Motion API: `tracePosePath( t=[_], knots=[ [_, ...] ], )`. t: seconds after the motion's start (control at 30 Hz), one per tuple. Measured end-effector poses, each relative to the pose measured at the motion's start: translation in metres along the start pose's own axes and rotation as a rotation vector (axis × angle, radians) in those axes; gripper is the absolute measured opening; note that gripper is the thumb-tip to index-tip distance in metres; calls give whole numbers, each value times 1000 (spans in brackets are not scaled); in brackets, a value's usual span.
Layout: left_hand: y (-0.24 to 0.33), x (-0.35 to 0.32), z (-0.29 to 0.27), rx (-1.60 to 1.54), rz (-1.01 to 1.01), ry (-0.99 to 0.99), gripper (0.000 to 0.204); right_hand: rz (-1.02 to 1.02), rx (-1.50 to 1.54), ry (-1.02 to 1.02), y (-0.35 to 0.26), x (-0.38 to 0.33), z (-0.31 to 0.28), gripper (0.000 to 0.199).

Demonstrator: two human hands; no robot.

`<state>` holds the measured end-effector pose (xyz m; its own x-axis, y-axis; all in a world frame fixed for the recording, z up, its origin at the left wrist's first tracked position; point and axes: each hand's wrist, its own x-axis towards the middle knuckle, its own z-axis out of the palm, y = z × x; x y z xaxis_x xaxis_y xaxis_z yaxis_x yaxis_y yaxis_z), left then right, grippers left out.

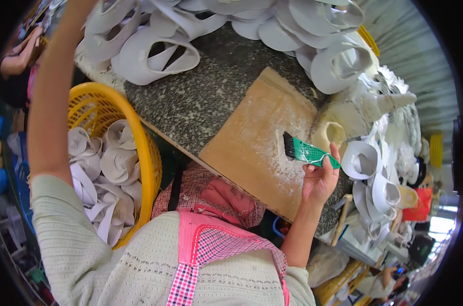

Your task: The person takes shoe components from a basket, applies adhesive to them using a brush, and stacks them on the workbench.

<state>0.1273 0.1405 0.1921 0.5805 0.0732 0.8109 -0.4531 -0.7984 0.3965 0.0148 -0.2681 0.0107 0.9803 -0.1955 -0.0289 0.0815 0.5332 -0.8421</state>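
R hand (319, 178) is closed on the green handle of a brush (309, 152), black bristles pointing left, hovering over the glue-dusted cardboard sheet (252, 148) on the speckled worktop (206, 97). Brush looks light and stiff w/ soft bristles, prob tacky near the tip, so best held mid-handle as now. L arm (50, 102) reaches up past the top edge; hand is out of frame, can't tell its grip. Counts: 1 brush, 1 cardboard sheet, 1 yellow basket (139, 132) full of white strap pieces (114, 163), too many to count, likewise the white soles (155, 53) piled at the top.
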Motion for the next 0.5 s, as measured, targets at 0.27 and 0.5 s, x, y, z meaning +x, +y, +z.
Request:
tracePosePath(
  t=[0.27,0.5],
  knots=[
    [-52,-187,-43,204,-420,-91,28,-168,-135,45,-12,-5,-20,31],
    [-98,-357,-72,472,-714,-608,29,-36,-61,-158,5,-4,-33,34]
  ],
)
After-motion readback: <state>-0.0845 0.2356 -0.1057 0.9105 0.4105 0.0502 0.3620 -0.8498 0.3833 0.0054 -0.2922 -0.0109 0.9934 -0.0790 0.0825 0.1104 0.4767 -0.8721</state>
